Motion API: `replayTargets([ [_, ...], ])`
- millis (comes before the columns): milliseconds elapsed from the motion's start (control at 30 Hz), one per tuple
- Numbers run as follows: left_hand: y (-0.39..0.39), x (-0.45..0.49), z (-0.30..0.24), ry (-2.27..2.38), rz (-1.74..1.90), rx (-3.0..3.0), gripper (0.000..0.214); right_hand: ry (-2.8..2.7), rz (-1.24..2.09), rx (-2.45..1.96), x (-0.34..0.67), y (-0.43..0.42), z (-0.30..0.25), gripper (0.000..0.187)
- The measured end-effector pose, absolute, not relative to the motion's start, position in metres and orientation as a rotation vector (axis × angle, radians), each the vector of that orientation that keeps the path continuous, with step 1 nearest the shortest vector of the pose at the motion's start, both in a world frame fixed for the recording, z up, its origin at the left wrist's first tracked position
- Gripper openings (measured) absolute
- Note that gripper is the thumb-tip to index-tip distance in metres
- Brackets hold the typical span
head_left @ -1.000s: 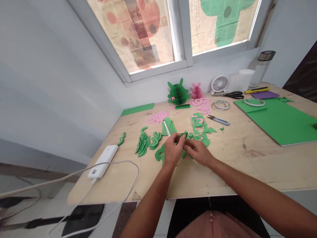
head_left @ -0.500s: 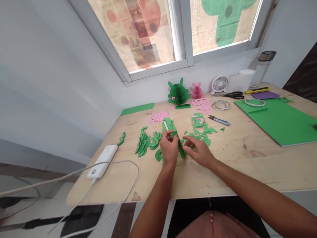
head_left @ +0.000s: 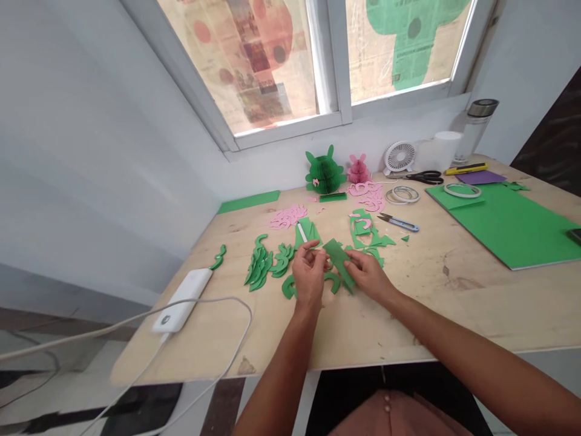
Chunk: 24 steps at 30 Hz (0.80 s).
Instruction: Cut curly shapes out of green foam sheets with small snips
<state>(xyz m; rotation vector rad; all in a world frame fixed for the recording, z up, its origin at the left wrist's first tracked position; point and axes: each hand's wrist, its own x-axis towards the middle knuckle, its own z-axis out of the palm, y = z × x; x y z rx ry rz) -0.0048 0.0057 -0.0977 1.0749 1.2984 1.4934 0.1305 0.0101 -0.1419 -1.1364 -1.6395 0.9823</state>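
Note:
A green paper strip (head_left: 339, 261) stands tilted over the table, pinched along its right edge by my right hand (head_left: 368, 275). My left hand (head_left: 309, 274) is just left of the strip, thumb and fingers brought together; what they hold, if anything, is too small to make out. Below and between the hands lies a curved green paper piece (head_left: 333, 283). A white pen (head_left: 302, 232) rests on green paper (head_left: 311, 229) beyond my left hand. Stacks of curved green paper cutouts (head_left: 258, 266) lie to its left. Green paper scraps (head_left: 374, 253) lie behind my right hand.
Pink cutouts (head_left: 289, 216), snips (head_left: 399, 222), tape rolls (head_left: 403, 194) and black scissors (head_left: 424, 177) lie farther back. Green and pink paper figures (head_left: 325, 174) stand by the wall. A white power bank (head_left: 184, 300) with a looping cable is at left, a green sheet (head_left: 517, 224) at right.
The green strip has moved right and turned its flat face toward me, now in my right hand. My left hand has let go of it. The curved green piece underneath has come into view.

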Motion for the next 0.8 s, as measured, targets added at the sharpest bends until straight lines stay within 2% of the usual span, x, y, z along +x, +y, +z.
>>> replayTargets([
  [167,0.009,-0.018,-0.099,1.352,1.402,1.122,0.026,-1.543,0.971,-1.157,0.131,0.013,-0.149,0.033],
  [400,0.010,-0.010,-0.101,1.227,1.266,1.044,0.043,-1.533,1.013,-1.135,0.131,0.012,-0.149,0.037],
  [800,0.012,-0.004,-0.105,1.146,1.359,0.894,0.047,-1.540,1.047,-1.119,0.133,0.011,-0.147,0.040],
])
